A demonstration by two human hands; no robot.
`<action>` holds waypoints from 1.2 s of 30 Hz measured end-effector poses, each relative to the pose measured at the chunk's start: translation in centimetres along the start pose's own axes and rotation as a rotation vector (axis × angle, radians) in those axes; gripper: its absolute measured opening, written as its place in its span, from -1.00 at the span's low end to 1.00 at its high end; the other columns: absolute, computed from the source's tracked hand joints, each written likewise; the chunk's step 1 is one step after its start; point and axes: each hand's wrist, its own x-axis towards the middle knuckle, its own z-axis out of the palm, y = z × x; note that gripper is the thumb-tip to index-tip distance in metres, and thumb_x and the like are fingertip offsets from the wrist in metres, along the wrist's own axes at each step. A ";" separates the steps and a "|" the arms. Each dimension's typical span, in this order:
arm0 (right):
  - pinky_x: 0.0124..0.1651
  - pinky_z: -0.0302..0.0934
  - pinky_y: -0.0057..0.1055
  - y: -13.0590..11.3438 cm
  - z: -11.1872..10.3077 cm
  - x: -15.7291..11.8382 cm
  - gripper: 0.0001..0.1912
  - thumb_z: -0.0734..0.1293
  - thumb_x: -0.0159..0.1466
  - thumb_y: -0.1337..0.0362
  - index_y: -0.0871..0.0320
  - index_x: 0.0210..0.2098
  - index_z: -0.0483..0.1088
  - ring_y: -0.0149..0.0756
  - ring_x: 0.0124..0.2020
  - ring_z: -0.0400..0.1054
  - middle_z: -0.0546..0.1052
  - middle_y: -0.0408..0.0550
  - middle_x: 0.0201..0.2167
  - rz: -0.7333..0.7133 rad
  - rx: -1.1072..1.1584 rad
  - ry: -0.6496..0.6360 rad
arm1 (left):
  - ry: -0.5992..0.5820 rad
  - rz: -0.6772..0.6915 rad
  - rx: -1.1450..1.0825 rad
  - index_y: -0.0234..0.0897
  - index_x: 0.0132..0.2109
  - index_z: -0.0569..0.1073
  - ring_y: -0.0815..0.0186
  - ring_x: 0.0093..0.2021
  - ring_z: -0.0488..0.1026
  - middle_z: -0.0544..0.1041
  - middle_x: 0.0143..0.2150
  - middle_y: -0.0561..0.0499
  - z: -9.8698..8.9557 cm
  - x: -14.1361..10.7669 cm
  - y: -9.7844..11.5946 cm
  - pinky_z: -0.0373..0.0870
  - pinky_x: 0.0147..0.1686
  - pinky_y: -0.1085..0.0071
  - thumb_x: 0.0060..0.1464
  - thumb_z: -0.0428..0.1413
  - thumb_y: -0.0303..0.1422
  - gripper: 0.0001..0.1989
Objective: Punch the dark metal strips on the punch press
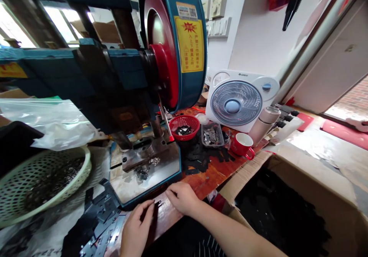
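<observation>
My left hand is closed at the front edge of the table, thumb and index finger pinched together. A small dark flat piece with a forked end pokes out at its fingertips. Just to the right, my right hand rests on the tabletop with its fingers curled down; whatever lies under them is hidden. Both hands are in front of the blue-edged base of a punch press. Small shiny metal bits and dark ones lie on that base, below the die.
Flat dark metal strips are piled left of my left hand, beside a pale green basket of small parts. Behind the right hand are more black pieces, a red basket, a plastic box, a red mug and a fan. An open carton stands right.
</observation>
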 end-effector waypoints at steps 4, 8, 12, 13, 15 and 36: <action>-0.26 0.16 -0.53 0.2 0.2 0.0 -0.77 0.18 0.30 0.30 0.12 -0.38 0.44 -0.38 -0.36 0.39 0.54 -0.14 -0.41 -0.005 0.014 0.010 | -0.002 -0.007 0.002 -0.17 -0.28 0.53 0.12 -0.18 0.52 0.60 -0.23 -0.04 0.0 0.0 0.3 0.44 -0.15 0.24 -0.03 -0.01 -0.01 -0.61; -0.26 0.16 -0.53 0.3 0.3 0.0 -0.78 0.19 0.29 0.29 0.12 -0.38 0.45 -0.37 -0.36 0.40 0.54 -0.12 -0.42 0.004 0.021 0.026 | -0.004 -0.014 0.009 -0.16 -0.28 0.53 0.11 -0.18 0.52 0.60 -0.23 -0.04 0.0 -0.1 0.4 0.44 -0.15 0.23 -0.03 -0.01 -0.01 -0.61; -0.25 0.17 -0.53 0.3 0.4 0.1 -0.78 0.19 0.29 0.29 0.11 -0.36 0.46 -0.37 -0.34 0.40 0.55 -0.13 -0.41 0.003 0.028 0.036 | 0.002 -0.006 0.008 -0.17 -0.28 0.54 0.11 -0.18 0.52 0.60 -0.22 -0.06 -0.1 -0.1 0.4 0.46 -0.17 0.23 -0.03 -0.01 0.00 -0.60; -0.25 0.17 -0.53 0.4 0.5 0.1 -0.79 0.19 0.29 0.29 0.11 -0.36 0.46 -0.37 -0.34 0.40 0.55 -0.13 -0.41 0.000 0.028 0.040 | 0.002 -0.003 0.008 -0.18 -0.29 0.54 0.10 -0.18 0.52 0.60 -0.23 -0.06 -0.1 0.0 0.4 0.46 -0.17 0.23 -0.03 -0.01 0.00 -0.59; -0.26 0.17 -0.53 0.4 0.5 0.2 -0.79 0.20 0.29 0.28 0.11 -0.36 0.46 -0.36 -0.34 0.40 0.54 -0.13 -0.41 -0.002 0.028 0.047 | 0.003 0.003 0.012 -0.18 -0.30 0.55 0.10 -0.19 0.53 0.60 -0.24 -0.07 -0.1 0.0 0.5 0.46 -0.18 0.23 -0.03 -0.01 0.00 -0.59; -0.27 0.16 -0.54 0.2 0.3 0.2 -0.78 0.18 0.29 0.29 0.11 -0.35 0.45 -0.38 -0.36 0.40 0.55 -0.13 -0.41 0.002 0.069 0.024 | -0.007 -0.020 0.004 -0.16 -0.27 0.54 0.14 -0.19 0.52 0.59 -0.23 -0.04 0.0 -0.1 0.5 0.45 -0.16 0.27 -0.01 -0.01 -0.03 -0.63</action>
